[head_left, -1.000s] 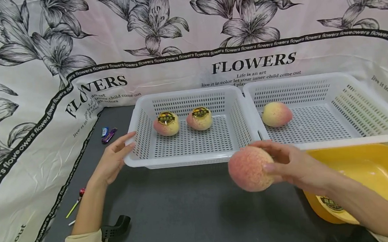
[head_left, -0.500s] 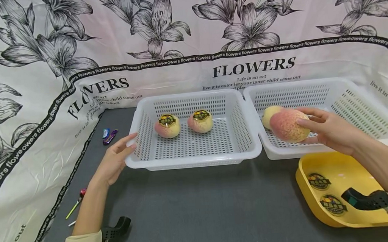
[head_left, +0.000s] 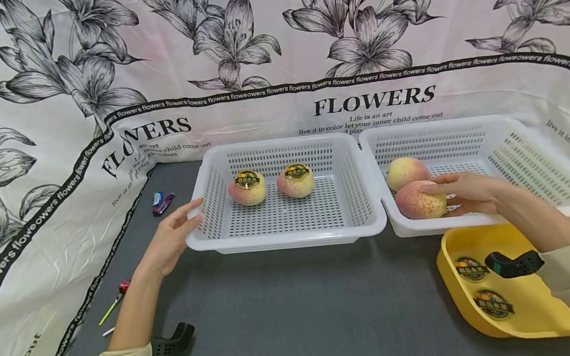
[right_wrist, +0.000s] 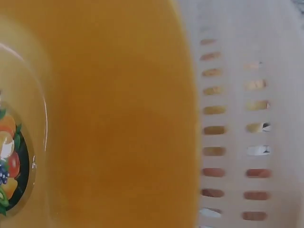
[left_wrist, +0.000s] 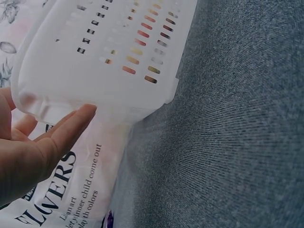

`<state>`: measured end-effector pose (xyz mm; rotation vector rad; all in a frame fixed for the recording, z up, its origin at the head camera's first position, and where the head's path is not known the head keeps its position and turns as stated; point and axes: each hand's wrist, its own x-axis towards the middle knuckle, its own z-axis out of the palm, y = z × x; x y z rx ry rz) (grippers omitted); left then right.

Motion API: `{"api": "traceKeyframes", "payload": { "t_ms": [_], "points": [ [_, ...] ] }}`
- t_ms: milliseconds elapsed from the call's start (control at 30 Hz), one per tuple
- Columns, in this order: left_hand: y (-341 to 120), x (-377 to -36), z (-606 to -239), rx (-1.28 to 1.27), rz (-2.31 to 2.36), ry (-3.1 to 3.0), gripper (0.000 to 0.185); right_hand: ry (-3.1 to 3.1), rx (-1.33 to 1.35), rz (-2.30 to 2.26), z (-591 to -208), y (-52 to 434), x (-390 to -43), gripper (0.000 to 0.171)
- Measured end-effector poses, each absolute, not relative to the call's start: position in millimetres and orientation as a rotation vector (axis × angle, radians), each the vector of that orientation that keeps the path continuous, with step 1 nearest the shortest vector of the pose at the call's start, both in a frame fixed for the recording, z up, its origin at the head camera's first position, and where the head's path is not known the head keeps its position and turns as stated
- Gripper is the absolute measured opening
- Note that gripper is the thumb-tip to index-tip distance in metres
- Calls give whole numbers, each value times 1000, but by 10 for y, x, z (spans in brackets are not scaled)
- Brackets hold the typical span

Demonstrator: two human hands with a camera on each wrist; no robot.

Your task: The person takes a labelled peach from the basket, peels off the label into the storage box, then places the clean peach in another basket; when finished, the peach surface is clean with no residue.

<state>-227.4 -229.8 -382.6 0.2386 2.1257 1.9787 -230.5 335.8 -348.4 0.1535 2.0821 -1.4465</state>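
Observation:
In the right basket (head_left: 559, 212), a white slotted one, my right hand (head_left: 472, 191) holds a pink-and-yellow peach (head_left: 419, 201) low near the front left corner. Just behind it lies another peach (head_left: 407, 171). My left hand (head_left: 171, 234) touches the left rim of the left basket (head_left: 290, 238), also white and slotted, with fingers nearly straight. The left wrist view has those fingertips (left_wrist: 88, 111) against the basket's outer wall under the rim. Two peaches with black labels, a left one (head_left: 247, 187) and a right one (head_left: 295, 180), sit inside that basket. The right hand is out of its wrist view.
A yellow tray (head_left: 456, 304) with round fruit stickers stands at front right, below the right forearm. Small wrapped candies (head_left: 163, 204) and a lollipop (head_left: 116, 300) lie on the grey table (head_left: 300, 305) at left. A flower-printed cloth (head_left: 260, 113) hangs behind the baskets.
My right hand has carried the peach from in front of the baskets rightward and then down into the right basket. The left hand has stayed at its rim.

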Motion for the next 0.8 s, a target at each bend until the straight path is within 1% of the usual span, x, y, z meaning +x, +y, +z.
{"api": "traceKeyframes", "payload": {
  "t_ms": [300,600,800],
  "points": [
    [-2286,-2273,-3806,256,1981,2137,56,2076,139,-1529,-3546,3328,-2394,85],
    [-2293,-2263,-3795,234,1991,2129,56,2096,145,-1502,-3589,3307,-2441,85],
    [-2283,-2265,-3816,225,1986,2128,54,2073,145,-1484,-3590,3376,-2427,85]
  ]
}}
